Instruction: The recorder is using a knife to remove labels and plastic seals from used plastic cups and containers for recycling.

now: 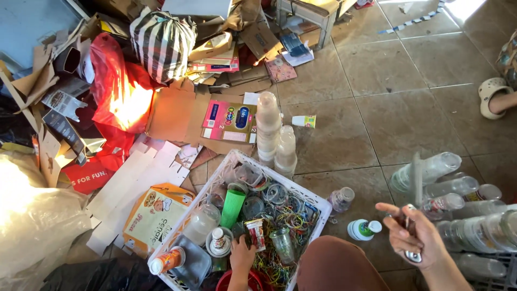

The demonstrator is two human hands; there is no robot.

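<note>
The left hand [242, 257] is reaching into the near end of the white crate [318, 202], fingers closing around a small printed cup [255, 234] standing upright just beyond it among tangled rubber bands [293, 215]. The right hand [412, 234] is hovering well to the right, pinching a thin metal tool [410, 237] beside the clear bottles [431, 170]. Open floor [377, 118] is lying far and right.

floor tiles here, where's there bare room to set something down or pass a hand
Bare floor tiles lie open beyond the stacked clear cups, out to the sandalled foot. A smaller patch sits between the white crate and the clear bottles. The crate is crowded around the left hand; cardboard covers the left.
</note>
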